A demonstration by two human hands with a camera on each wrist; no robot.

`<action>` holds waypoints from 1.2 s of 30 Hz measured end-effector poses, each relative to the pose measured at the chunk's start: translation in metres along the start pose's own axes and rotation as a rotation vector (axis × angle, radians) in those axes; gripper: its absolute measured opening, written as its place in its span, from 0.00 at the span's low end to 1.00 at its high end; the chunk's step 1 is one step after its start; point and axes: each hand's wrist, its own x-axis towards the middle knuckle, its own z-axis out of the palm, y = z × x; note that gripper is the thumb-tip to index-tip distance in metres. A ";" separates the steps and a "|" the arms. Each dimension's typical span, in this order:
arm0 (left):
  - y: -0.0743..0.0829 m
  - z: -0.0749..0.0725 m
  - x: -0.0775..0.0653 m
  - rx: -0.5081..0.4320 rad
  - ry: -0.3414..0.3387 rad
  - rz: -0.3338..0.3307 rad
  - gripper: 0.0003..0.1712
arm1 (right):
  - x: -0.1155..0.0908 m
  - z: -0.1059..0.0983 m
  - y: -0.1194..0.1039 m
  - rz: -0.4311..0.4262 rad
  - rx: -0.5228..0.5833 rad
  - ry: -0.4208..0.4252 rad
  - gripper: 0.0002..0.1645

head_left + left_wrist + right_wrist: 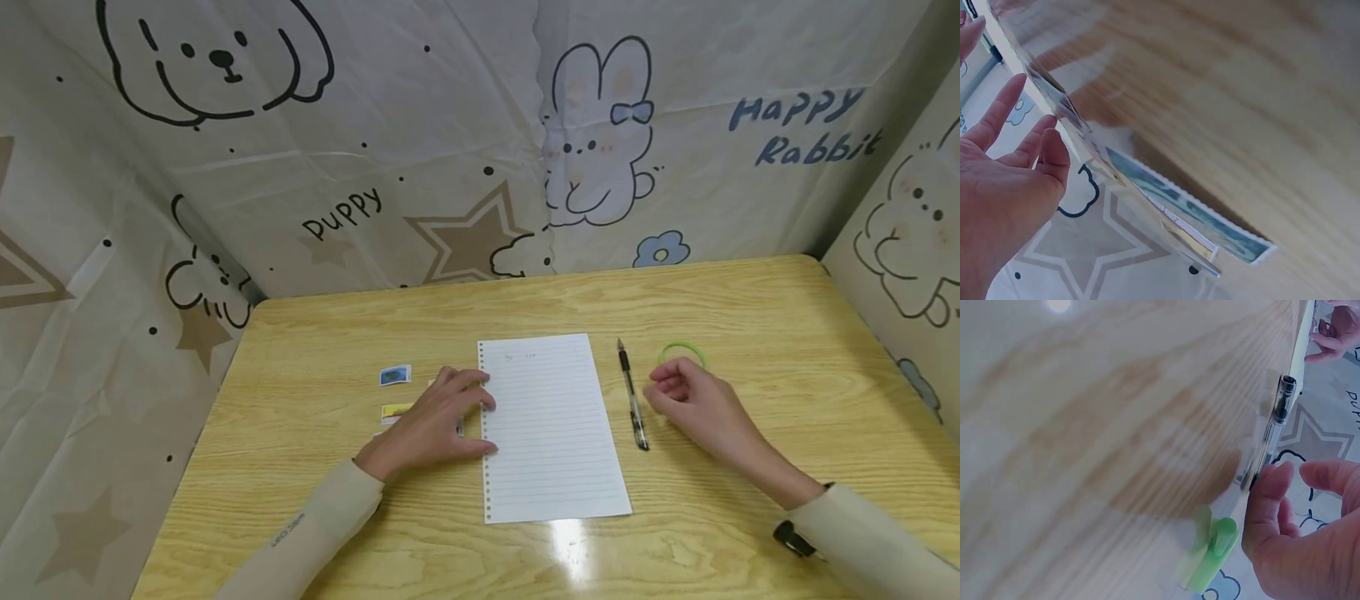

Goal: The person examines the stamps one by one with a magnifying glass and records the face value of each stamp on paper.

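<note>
A lined loose-leaf sheet point(551, 442) with punched holes down its left side lies on the table, faint writing near its top. My left hand point(435, 421) reaches over that holed edge, fingers spread, with the fingertips and thumb at the paper. Below and beside it are several small postage stamps, among them a blue stamp point(395, 375) and a yellow stamp point(394, 411); the hand partly hides others. Right of the sheet lies a black-and-clear pen point(632, 396), uncapped tip away from me. My right hand point(701, 408), loosely curled and holding nothing, hovers between the pen and a thin green ring point(681, 343).
The wooden table point(315, 333) is bounded at the back and sides by cloth point(450, 100) printed with cartoon animals. A dark band point(793, 539) shows at my right wrist. Light glares off the table just in front of the sheet.
</note>
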 end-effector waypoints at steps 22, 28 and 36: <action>0.004 -0.001 0.002 0.048 -0.030 -0.019 0.28 | 0.015 0.015 -0.010 0.004 -0.102 -0.051 0.34; 0.004 -0.001 0.000 0.037 -0.033 -0.017 0.28 | 0.019 0.022 -0.013 -0.039 -0.166 -0.033 0.31; 0.005 -0.002 0.000 0.033 -0.038 -0.024 0.27 | 0.021 0.023 -0.013 -0.074 -0.160 -0.050 0.29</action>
